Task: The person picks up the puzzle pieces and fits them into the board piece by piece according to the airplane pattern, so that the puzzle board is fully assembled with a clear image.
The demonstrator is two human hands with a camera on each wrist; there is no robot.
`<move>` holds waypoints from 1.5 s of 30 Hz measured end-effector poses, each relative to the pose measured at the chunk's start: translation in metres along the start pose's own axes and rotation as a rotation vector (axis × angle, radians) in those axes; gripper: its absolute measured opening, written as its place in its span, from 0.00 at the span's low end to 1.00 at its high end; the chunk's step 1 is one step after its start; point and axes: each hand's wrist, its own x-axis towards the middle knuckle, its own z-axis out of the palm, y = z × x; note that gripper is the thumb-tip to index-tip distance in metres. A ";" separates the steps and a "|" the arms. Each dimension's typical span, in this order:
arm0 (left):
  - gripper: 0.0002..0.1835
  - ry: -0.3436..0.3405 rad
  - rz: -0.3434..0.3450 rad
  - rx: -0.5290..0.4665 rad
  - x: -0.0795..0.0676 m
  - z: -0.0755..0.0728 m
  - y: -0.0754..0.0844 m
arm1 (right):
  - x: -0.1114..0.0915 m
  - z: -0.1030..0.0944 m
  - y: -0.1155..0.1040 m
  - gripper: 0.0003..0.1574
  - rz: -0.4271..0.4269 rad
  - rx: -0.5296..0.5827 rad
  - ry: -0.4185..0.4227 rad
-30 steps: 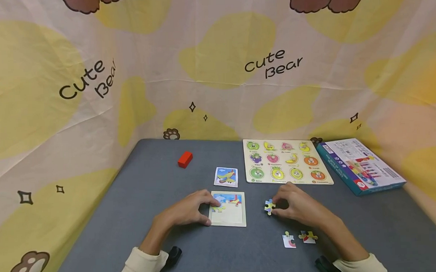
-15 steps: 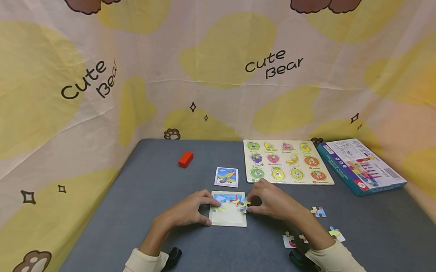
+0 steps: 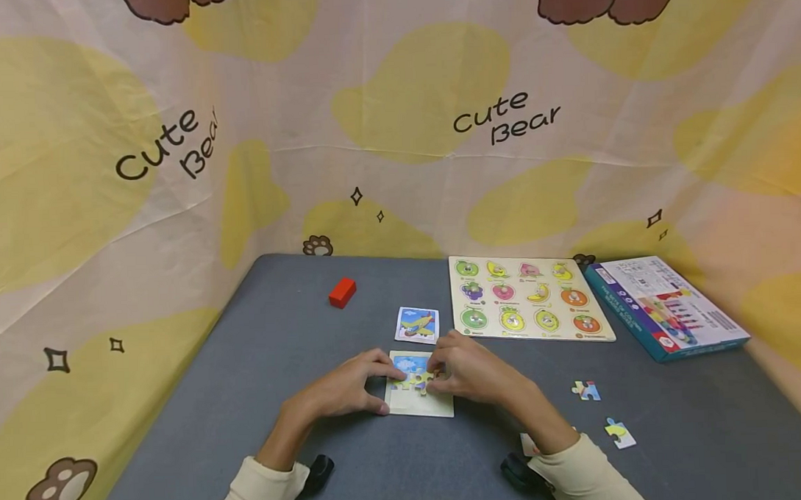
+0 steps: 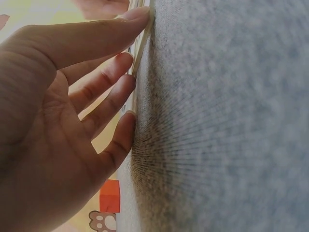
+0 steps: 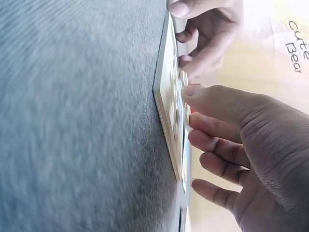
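Gray tabletop (image 3: 260,402) is meeting patterned cloth (image 3: 395,96) at its far edge. Puzzle tray (image 3: 412,406) is holding fitted pieces (image 3: 409,363) in its far half. Left hand (image 3: 348,384), digits apart, is touching tray's left edge; right hand (image 3: 474,369) is pinching puzzle piece (image 3: 421,387) over tray. Tabletop is stretching between tray and loose pieces (image 3: 586,391) at right.

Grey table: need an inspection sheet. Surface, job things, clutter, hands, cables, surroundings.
Surface: flat grey tabletop.
Job things: shallow square cream jigsaw tray, partly filled; knobbed yellow-and-blue jigsaw piece at tray, seating unclear; loose blue-and-red piece and white-and-yellow piece at right; white-bordered airplane card behind tray.
Clutter: red rectangular block; rectangular cream fruit-picture board; flat teal-sided box.
Hands: left hand touches tray's left side; right hand pinches the yellow-and-blue piece.
Cables: nothing seen.
Surroundings: pale pink-and-yellow "Cute Bear" fabric backdrop.
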 end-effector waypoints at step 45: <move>0.32 -0.074 0.009 0.074 0.001 0.005 0.014 | 0.007 0.009 -0.006 0.14 0.045 0.047 -0.024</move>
